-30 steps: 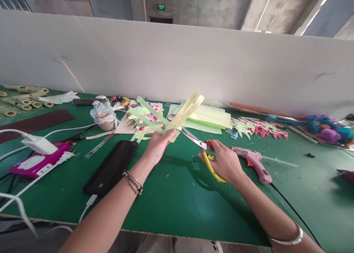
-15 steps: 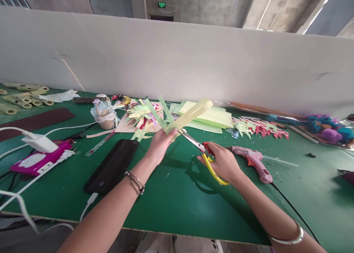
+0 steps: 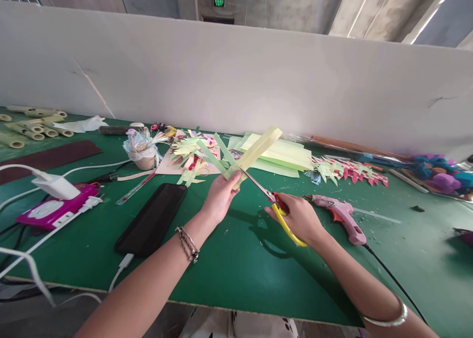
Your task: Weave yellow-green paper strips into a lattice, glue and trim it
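Observation:
Pinched in my left hand (image 3: 220, 196) are pale green and yellow paper strips (image 3: 260, 148), which fan upward over the middle of the table. My right hand (image 3: 298, 217) grips yellow-and-red scissors (image 3: 286, 223). Their blades point up and left, and the tips touch the strips just right of my left fingers. Behind the strips lie light green and yellow paper sheets (image 3: 281, 155). A pile of cut paper pieces (image 3: 188, 153) rests on a pink sheet to the left of them.
On the green table (image 3: 229, 274), a black phone (image 3: 151, 219) and a magenta power strip (image 3: 55, 210) with white cables lie left. A pink glue gun (image 3: 345, 217) is right of my right hand. Red and green cut strips (image 3: 354, 170) lie behind it.
The paper strips have tilted a little, and my left hand has shifted slightly right and down. The scissor blades look closer together at the paper. The whole view has moved slightly.

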Action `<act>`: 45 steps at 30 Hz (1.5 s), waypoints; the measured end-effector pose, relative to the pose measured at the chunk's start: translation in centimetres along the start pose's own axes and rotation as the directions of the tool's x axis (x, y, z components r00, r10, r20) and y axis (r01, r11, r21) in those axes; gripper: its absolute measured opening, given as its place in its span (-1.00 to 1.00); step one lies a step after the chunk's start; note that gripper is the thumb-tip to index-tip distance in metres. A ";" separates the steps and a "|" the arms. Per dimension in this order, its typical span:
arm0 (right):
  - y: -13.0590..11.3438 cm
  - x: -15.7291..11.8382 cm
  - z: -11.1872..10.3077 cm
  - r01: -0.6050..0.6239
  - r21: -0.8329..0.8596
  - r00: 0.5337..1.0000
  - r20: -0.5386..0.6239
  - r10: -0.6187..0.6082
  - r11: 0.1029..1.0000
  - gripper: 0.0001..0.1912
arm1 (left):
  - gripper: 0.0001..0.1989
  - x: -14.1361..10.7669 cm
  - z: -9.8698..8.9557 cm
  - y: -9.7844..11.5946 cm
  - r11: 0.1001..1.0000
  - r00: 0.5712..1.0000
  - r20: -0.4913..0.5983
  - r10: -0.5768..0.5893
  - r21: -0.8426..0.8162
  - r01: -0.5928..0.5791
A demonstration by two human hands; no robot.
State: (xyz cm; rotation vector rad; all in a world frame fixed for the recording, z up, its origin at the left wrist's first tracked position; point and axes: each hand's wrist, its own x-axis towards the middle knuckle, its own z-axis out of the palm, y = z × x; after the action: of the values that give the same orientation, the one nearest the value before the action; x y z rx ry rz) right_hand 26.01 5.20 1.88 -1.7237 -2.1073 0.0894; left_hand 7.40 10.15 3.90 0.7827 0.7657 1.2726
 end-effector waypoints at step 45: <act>0.7 0.7 0.4 -0.036 0.447 0.985 -0.137 0.109 0.894 -0.60 | -0.78 1.5 -3.4 6.1 0.174 0.724 0.288 0.627 0.854 -0.490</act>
State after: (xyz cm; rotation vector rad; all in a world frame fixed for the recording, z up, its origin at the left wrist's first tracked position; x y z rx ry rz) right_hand 26.40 6.13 1.47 -1.4772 -1.7378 0.4095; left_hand 1.57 12.64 7.13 2.0878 1.4012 1.5336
